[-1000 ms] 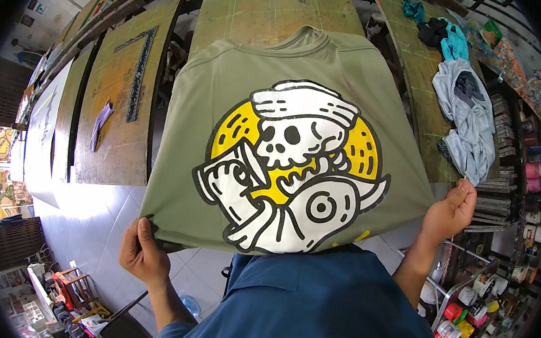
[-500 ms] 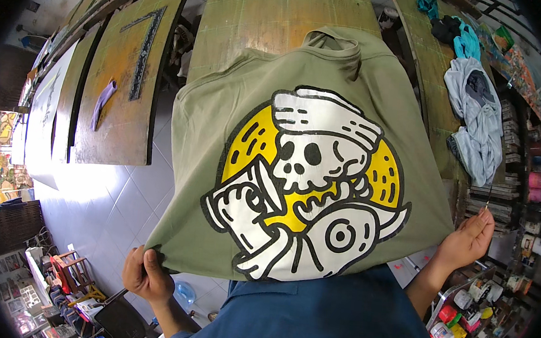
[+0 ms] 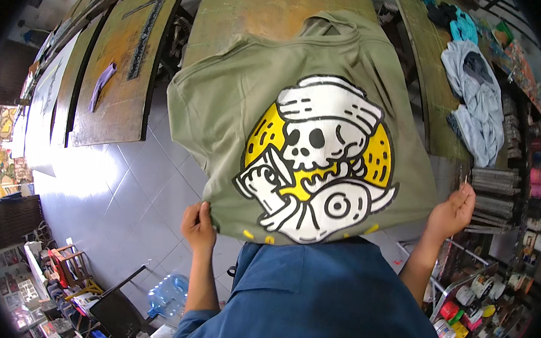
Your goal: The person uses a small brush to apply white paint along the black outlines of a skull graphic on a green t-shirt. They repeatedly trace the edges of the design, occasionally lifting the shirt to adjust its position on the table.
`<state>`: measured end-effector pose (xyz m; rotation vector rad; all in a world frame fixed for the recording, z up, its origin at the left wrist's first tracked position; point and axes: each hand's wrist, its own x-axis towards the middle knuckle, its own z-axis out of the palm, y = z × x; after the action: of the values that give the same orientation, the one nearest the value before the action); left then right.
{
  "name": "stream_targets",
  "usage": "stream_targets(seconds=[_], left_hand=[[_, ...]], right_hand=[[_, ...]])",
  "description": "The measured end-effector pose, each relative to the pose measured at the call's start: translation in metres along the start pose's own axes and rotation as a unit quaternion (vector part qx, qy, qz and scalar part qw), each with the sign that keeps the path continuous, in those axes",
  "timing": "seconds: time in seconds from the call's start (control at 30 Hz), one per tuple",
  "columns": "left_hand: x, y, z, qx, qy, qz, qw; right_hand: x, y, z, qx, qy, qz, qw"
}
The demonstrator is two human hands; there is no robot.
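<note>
An olive-green T-shirt [image 3: 218,108] spreads in front of me, its neck lying over a worn wooden board [image 3: 245,8]. It carries a large white, yellow and black skull print [image 3: 317,141]. My left hand [image 3: 199,224] is closed on the lower left part of the shirt, which sags in folds above it. My right hand [image 3: 453,205] is closed at the lower right corner of the shirt, with a small thin item at its fingertips that I cannot make out; whether it also grips the cloth is hidden.
Boards stand left [image 3: 117,55] and right [image 3: 419,60], the right bearing pale-grey garments [image 3: 477,122] and teal cloth [image 3: 462,31]. A rack of paint tubs [image 3: 467,296] stands lower right; a clear water jug [image 3: 168,294] and black chair [image 3: 110,309] are lower left.
My left hand has moved right and the shirt's left side has gathered into looser folds. Since half a second ago both hands have risen in the picture; the jug shows more.
</note>
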<state>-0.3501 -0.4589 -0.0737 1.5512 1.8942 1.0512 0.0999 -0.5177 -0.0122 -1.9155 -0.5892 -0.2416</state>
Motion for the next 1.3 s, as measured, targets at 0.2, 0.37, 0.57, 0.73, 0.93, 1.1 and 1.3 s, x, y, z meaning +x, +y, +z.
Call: stream_targets(seconds=[0.2, 0.37, 0.57, 0.73, 0.93, 1.1, 1.3], left_hand=[[0.017, -0.012, 0.011, 0.124, -0.198, -0.043, 0.971], [0.093, 0.094, -0.021, 0.169, -0.463, -0.064, 0.868], [0.205, 0.194, 0.08, -0.003, -0.348, 0.322, 0.88], [0.248, 0.242, 0.202, 0.045, -0.39, 0.303, 0.868], [0.253, 0.248, 0.261, 0.05, -0.469, 0.467, 0.748], [0.266, 0.256, 0.268, -0.082, -0.644, 0.234, 0.724], [0.255, 0.271, 0.27, -0.104, -0.699, 0.005, 0.708]], right_hand=[[-0.009, 0.012, 0.018, -0.044, 0.045, 0.019, 0.998], [-0.01, 0.021, 0.021, -0.038, 0.056, 0.004, 0.998], [-0.015, 0.022, 0.013, 0.032, 0.104, 0.119, 0.987], [-0.021, -0.023, 0.014, 0.044, 0.098, 0.126, 0.986], [-0.036, -0.075, 0.058, 0.043, 0.104, 0.158, 0.981], [-0.039, -0.095, 0.107, 0.114, 0.019, 0.146, 0.983], [-0.029, -0.099, 0.13, 0.179, -0.027, 0.105, 0.978]])
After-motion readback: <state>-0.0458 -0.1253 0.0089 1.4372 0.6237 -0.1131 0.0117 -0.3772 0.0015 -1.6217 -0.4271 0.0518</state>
